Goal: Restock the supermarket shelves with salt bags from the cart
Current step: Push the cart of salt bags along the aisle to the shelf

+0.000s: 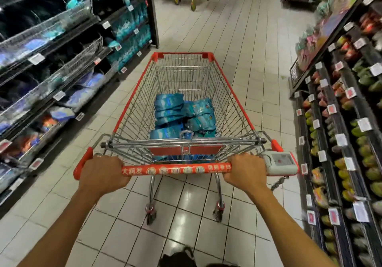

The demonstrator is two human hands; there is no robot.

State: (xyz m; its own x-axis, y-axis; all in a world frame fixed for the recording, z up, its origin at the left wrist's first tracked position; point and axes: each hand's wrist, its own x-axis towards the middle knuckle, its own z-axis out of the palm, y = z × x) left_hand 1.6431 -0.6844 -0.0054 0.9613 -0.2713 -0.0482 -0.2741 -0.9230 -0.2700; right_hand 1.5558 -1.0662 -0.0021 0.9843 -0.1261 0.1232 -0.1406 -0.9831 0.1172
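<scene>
Left hand (102, 172): fingers curled over the cart handle (175, 170), gripping its left end.
Right hand (245, 170): wrapped round the same bar, nearer the right end.
Handle: red sleeve, white Chinese characters and round icons; the characters are too blurred to read.
Cart (134, 99): silver wire mesh, red plastic rim.
Salt bags (182, 118): glossy blue-teal pouches stacked on the basket floor; print illegible.
Shelves (51, 74): left, wire-fronted, similar blue packs, white price tags.
Floor (186, 225): white glossy tiles.

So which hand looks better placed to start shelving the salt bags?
Left, probably. Both the left hand and right hand grip the cart handle, but the shelves holding similar blue bags stand on the left, nearer that hand.
</scene>
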